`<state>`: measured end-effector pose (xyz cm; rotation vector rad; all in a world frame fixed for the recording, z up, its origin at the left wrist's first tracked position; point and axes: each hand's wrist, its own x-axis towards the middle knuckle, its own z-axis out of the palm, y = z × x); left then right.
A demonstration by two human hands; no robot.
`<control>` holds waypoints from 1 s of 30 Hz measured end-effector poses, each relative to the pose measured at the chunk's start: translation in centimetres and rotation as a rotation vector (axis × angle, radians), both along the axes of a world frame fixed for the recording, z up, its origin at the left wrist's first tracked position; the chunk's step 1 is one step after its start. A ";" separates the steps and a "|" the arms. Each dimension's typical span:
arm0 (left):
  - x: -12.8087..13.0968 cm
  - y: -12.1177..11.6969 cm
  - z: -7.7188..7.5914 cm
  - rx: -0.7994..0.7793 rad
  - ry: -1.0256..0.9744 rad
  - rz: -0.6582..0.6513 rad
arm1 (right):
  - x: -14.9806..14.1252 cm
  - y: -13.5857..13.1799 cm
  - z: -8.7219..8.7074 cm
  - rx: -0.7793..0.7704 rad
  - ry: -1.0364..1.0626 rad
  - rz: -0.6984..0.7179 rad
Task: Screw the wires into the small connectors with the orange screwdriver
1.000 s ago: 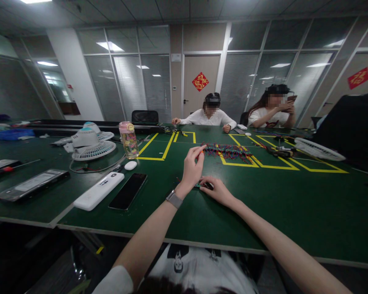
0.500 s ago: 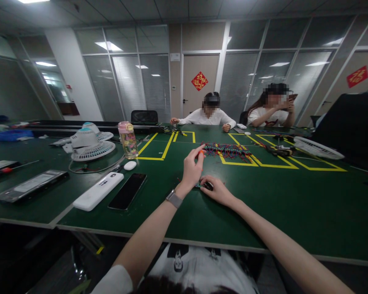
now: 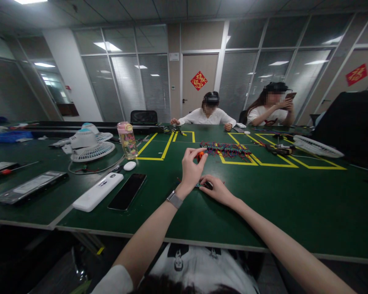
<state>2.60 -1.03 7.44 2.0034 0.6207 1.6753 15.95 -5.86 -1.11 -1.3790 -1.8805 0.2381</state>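
My left hand [image 3: 192, 169], with a watch on its wrist, is closed around the orange-and-black handle of a screwdriver [image 3: 200, 155]. Its lower part is hidden behind the fingers. Just below and to the right, my right hand [image 3: 216, 190] is closed on a small green circuit board [image 3: 198, 185] lying on the table; a black part shows between its fingers. Thin wires stick out near the board. Beyond both hands lies a long row of small boards with red and blue wires [image 3: 227, 151].
The green table [image 3: 251, 220] carries yellow tape outlines. To my left are a black phone [image 3: 127, 192], a white power bank [image 3: 98, 192], a bottle [image 3: 127, 141] and white fans [image 3: 92, 149]. Two people sit across the table. A white fan grille [image 3: 318, 146] lies at right.
My left thumb and fingers have shifted on the screwdriver handle, showing more of its orange end. The right hand stays almost still on the circuit board.
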 end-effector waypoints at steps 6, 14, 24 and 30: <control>0.1 0.2 -0.1 -0.040 -0.056 -0.019 | 0.1 0.0 0.1 -0.010 -0.010 0.001; 0.1 -0.1 0.0 -0.015 -0.025 0.055 | 0.2 0.0 0.3 -0.016 -0.031 0.014; 0.0 -0.3 0.1 0.032 -0.027 0.096 | 0.4 0.0 0.3 -0.016 -0.025 0.048; -0.1 -0.2 0.2 0.032 0.004 -0.006 | 0.3 -0.1 0.5 -0.026 -0.032 0.047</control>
